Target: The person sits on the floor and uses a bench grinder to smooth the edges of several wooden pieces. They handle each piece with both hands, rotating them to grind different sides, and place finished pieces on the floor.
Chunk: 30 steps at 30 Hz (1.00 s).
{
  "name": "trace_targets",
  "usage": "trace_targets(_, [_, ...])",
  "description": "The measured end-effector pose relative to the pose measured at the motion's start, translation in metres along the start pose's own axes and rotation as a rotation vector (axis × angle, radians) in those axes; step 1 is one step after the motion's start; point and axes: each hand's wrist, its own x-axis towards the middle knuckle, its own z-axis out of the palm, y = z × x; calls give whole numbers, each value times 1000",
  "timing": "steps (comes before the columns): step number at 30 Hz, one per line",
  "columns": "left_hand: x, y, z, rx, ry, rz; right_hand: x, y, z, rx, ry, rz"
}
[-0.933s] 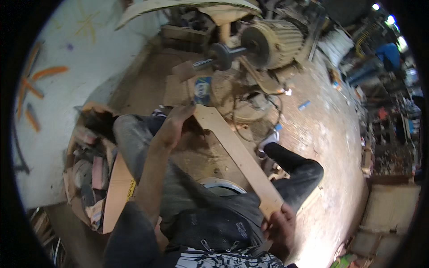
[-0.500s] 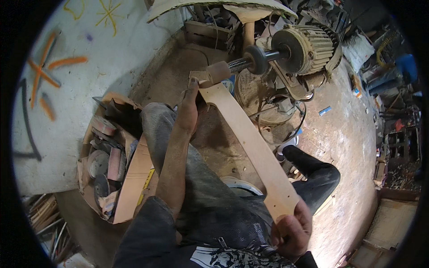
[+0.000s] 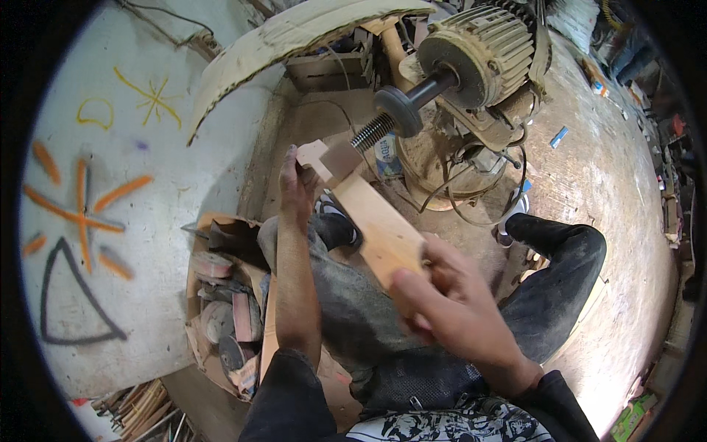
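A long pale wooden board (image 3: 374, 219) with wider, shaped ends and small holes slants across the middle. My left hand (image 3: 293, 188) is closed on its far end, and my right hand (image 3: 453, 298), slightly blurred, grips the near end with the thumb on top. Close to the far end, a brown cylindrical sanding drum (image 3: 342, 163) sits over the board and hides part of it. I cannot tell exactly where the two touch. The drum is on the threaded shaft (image 3: 372, 132) of a dusty electric motor (image 3: 475, 59).
On the left, a cardboard box (image 3: 199, 324) holds used discs and blocks beside a painted wall (image 3: 158, 243). A curved cardboard sheet (image 3: 287, 40) hangs above. Loose cables (image 3: 449, 188) loop below the motor. A blue-and-white packet (image 3: 560, 137) lies on the floor at right.
The board has swung to a steeper foreshortened pose, its near end moving up and left with my right hand. The drum now overlaps the board. My view has shifted left.
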Motion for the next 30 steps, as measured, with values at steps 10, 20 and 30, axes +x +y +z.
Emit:
trace_targets(10, [83, -7, -31, 104, 32, -124, 92, 20, 9, -100, -15, -125])
trace_targets(20, [13, 23, -8, 293, -87, 243, 12, 22, -6, -82, -91, -124])
trace_targets(30, [-52, 26, 28, 37, -18, -91, -72, 29, -22, 17, -129, -47])
